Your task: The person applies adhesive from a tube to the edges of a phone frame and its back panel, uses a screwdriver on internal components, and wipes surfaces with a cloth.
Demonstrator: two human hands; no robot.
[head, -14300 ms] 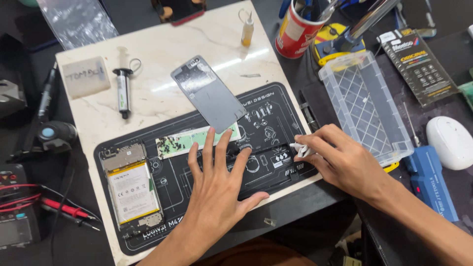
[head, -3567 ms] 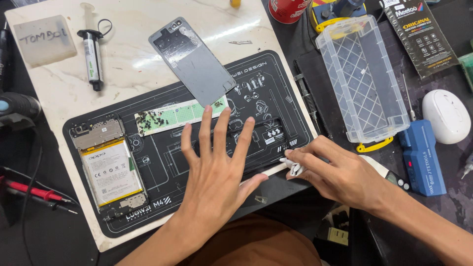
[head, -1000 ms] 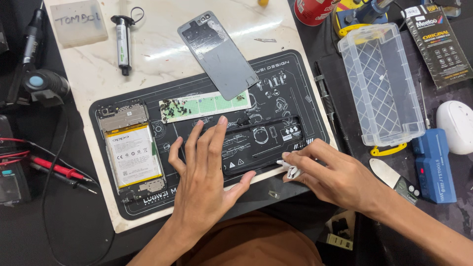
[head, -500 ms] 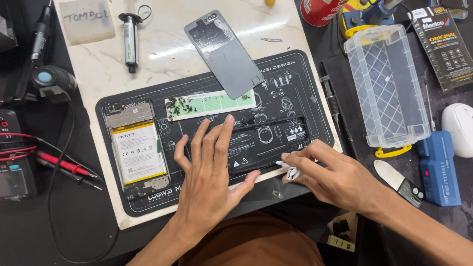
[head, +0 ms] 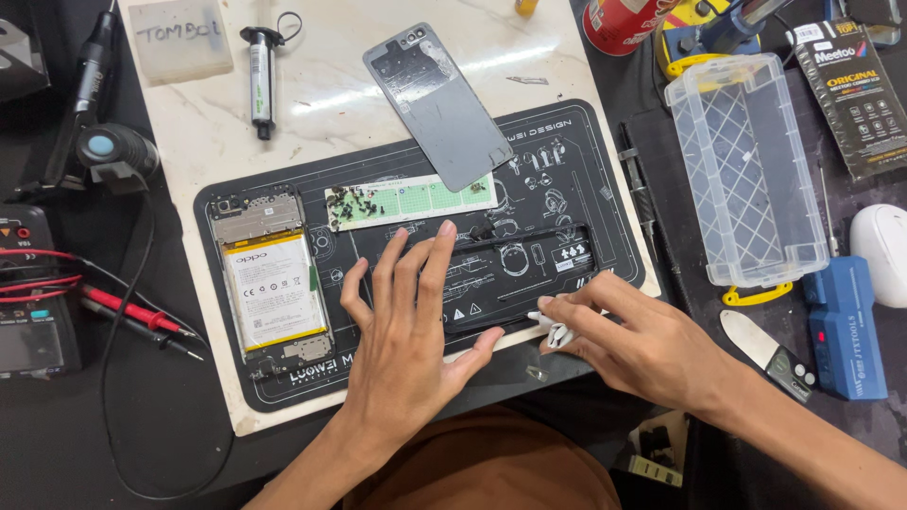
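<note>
Head view: flat left hand (head: 406, 331) pins black screen (head: 515, 279); right hand (head: 642, 345) pinches white wipe (head: 553, 329) at its edge.

Black phone screen (head: 515, 274) flat on mat; small white cloth (head: 556, 331) at its edge.

Work mat (head: 605, 189): matt black, rubbery look, printed white.
Slab (head: 321, 94) under mat: glossy pale marble look.
Back cover (head: 439, 104) above mat: smooth grey, slight sheen.
Box (head: 746, 170) right of mat: clear ribbed plastic.
</note>
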